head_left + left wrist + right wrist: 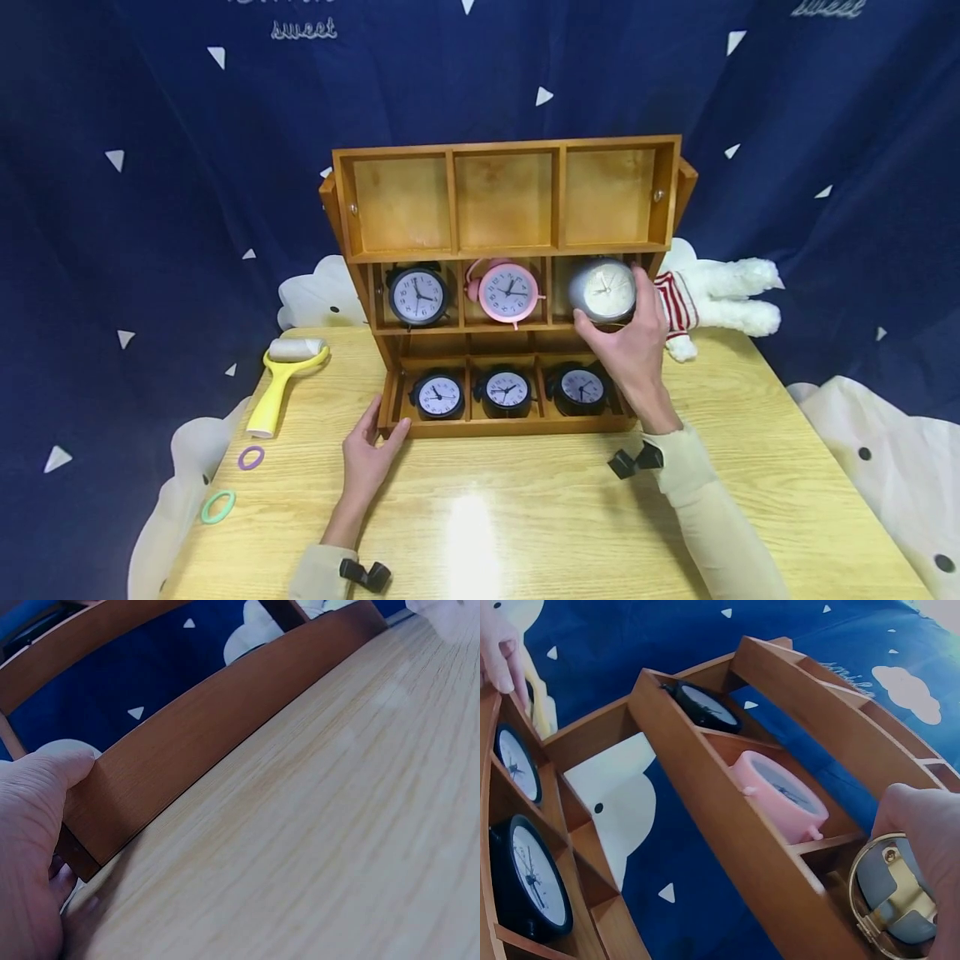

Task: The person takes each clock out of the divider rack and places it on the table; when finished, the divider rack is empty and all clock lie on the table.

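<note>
- Nearest is the wooden counter (540, 500), w/ a mint ring (206, 509) at its L edge, then a purple ring (242, 459) a bit farther.
- L hand (369, 450) grips the front L corner of the wooden rack (510, 428): thumb lies on the front board, other fingers on the outer side.
- Yellow roller (274, 394) lies on the counter, L of the rack.
- Btm tier of the rack holds three black clocks, one per compartment: L clock (438, 397), ctr clock (507, 392), R clock (581, 387).
- R hand (632, 350) pinches the silver clock (607, 292) betw. thumb and fingers, at the R compartment of the mid tier; the dial faces front, the back is gold. Cannot tell if it touches the tier.
- Same tier: dark clock (418, 296) in L compartment, pink clock (508, 292) in ctr one.
- Top tier has three compartments, tilted toward the front.
- White plush toy (735, 300) w/ red-striped shirt lies R of the rack.
- Farthest: blue curtain (487, 67) w/ white triangles.
</note>
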A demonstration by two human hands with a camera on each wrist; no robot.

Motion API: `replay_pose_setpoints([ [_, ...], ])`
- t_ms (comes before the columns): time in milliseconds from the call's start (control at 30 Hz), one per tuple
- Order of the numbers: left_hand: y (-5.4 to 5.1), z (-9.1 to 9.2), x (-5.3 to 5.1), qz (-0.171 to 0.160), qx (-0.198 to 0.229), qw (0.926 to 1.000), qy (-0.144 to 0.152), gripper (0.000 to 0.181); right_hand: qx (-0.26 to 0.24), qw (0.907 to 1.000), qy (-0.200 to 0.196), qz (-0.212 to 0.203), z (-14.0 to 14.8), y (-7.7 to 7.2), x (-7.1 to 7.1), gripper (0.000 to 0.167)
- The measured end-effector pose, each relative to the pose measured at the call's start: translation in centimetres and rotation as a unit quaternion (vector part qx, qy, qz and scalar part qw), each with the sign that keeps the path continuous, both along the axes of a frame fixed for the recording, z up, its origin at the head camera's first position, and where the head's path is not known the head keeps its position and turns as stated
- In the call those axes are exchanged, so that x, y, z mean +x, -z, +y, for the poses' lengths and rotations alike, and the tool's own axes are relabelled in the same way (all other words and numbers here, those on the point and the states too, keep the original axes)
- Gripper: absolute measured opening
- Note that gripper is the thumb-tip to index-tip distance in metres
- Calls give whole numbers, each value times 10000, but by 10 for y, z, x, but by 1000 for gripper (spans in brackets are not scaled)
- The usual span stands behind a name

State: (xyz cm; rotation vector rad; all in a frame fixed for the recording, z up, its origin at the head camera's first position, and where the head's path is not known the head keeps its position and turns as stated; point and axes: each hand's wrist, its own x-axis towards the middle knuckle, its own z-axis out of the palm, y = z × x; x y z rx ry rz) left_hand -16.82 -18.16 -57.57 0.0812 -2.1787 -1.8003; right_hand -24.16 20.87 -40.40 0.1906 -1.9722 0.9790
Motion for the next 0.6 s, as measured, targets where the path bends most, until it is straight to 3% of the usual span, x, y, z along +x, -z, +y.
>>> replay_pose_setpoints([
  [200, -26, 7, 10, -86, 74, 9999, 72, 70, -41, 10000, -7, 50, 11, 0, 12, 91],
  [433, -33, 8, 12, -4, 55, 9999, 113, 69, -324, 9991, 101, -260, 25, 5, 28, 89],
  [600, -31, 8, 13, -3, 131, 9999, 92, 69, -348, 9983, 133, -442, 37, 14, 34, 89],
])
